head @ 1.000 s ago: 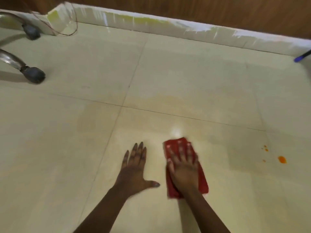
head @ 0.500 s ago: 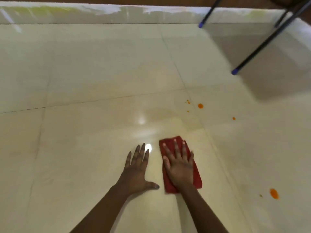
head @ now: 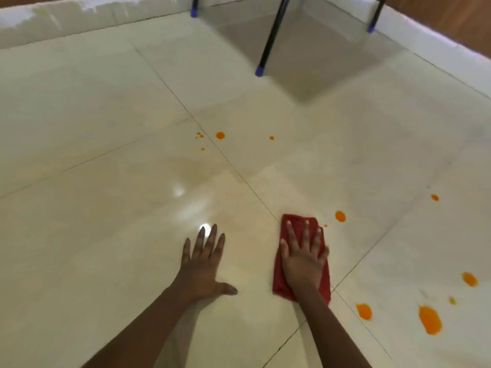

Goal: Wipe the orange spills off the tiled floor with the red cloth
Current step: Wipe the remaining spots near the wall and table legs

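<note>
Folded red cloth (head: 297,218) nearer round spills (head: 340,216)

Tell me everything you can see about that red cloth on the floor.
The red cloth is soft-looking fabric folded into a narrow oblong pad with slightly rumpled edges. It lies flat on the glossy cream tiled floor, long side running away from the person. The right hand presses on it with straight, spread fingers, covering its middle, so only the far end, sides and near corners show. An orange spot lies a little beyond its far right corner, apart from it. Dampness cannot be told.
</note>
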